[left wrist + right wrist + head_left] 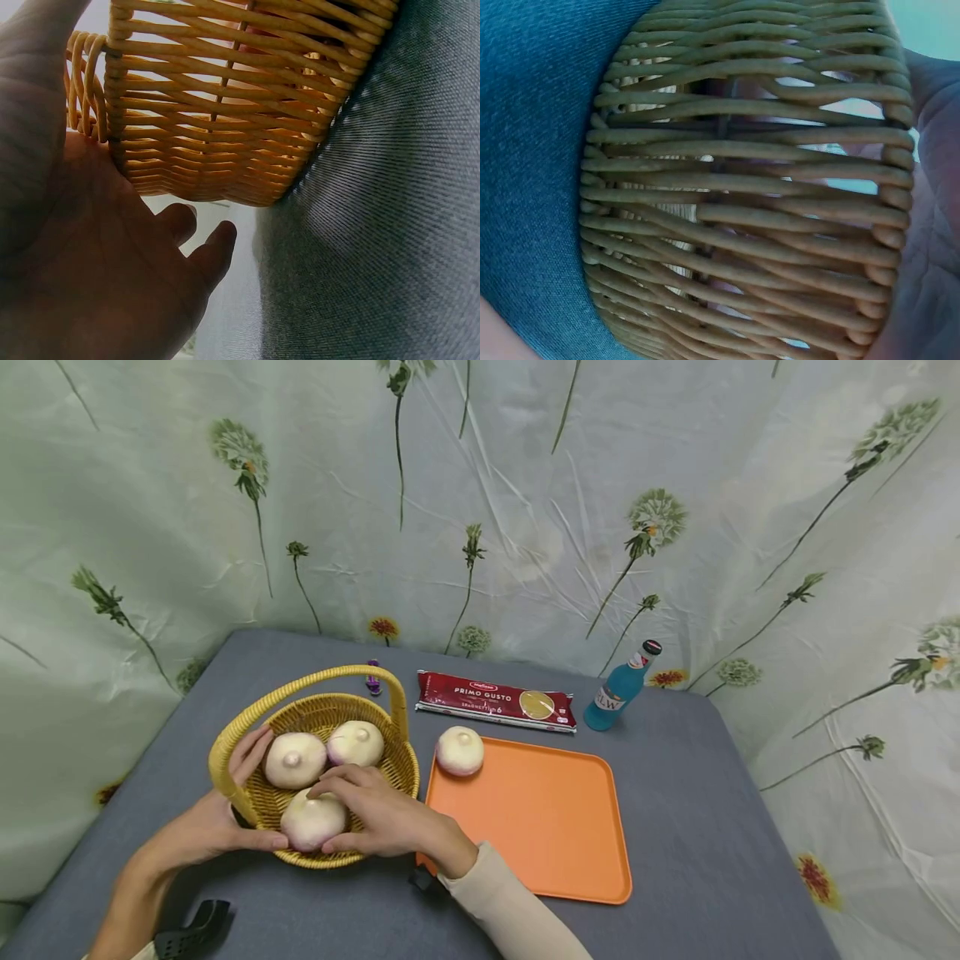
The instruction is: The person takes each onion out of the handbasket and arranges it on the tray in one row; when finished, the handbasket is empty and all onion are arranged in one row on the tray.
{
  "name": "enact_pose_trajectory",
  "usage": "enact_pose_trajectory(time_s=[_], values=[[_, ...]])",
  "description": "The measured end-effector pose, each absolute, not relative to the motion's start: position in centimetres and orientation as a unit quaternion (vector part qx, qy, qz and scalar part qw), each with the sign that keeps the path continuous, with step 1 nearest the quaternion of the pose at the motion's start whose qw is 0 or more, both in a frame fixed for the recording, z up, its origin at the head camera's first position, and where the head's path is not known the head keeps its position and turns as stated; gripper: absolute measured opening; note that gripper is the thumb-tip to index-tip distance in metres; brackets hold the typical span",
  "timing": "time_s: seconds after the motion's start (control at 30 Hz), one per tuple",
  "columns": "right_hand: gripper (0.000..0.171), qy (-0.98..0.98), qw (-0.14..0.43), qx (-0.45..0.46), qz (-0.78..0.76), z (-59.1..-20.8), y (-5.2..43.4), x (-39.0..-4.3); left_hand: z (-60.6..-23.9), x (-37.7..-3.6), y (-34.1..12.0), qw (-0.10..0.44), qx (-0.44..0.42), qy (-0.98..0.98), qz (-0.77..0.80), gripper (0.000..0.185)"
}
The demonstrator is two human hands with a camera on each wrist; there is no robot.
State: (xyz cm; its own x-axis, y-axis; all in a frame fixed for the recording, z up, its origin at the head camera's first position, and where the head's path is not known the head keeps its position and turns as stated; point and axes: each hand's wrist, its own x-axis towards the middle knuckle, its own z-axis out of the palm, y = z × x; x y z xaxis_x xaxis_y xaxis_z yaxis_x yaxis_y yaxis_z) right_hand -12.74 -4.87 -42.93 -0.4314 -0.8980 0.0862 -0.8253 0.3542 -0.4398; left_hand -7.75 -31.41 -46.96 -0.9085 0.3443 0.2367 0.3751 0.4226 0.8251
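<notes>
A yellow wicker basket (410, 768) with a tall arched handle stands at the left of the table. Inside it sit a turnip (294, 762) on the left, another turnip (356, 742) at the back right and a third turnip (311, 823) at the front, all white with a purple tinge. My left hand (213, 818) holds the basket's left side, its thumb along the front rim. Reaching over the right rim, my right hand (378, 810) has its fingers and thumb around the front turnip. Woven basket sides fill both wrist views, hiding the right fingertips.
An orange tray (547, 818) lies right of the basket, with one turnip (460, 751) at its back left corner. Behind are a red spaghetti packet (495, 700), a blue bottle (618, 693) and a small purple item (373, 680). A floral curtain (525, 527) hangs behind the table.
</notes>
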Motion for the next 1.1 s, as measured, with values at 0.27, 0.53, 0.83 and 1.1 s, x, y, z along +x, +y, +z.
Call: enact_pose_trajectory(time_s=[0.27, 0.53, 0.83, 1.1], values=[[0.049, 0.812, 0.077, -0.537, -0.215, -43.3, -5.3, -12.9, -46.9, -7.9, -31.5, 0.012, -0.213, -0.842, -0.495, 0.139], [0.044, 0.813, 0.057, -0.537, -0.220, -43.4, -5.7, -13.0, -46.8, -7.9, -31.5, 0.011, -0.207, -0.845, -0.493, 0.138], [0.045, 0.831, 0.077, -0.503, -0.224, -43.4, -6.0, -12.7, -46.7, -7.8, -31.5, 0.013, -0.203, -0.849, -0.488, 0.138], [0.055, 0.826, 0.085, -0.511, -0.222, -43.4, -5.9, -12.6, -46.8, -7.7, -31.5, 0.008, -0.200, -0.849, -0.489, 0.137]])
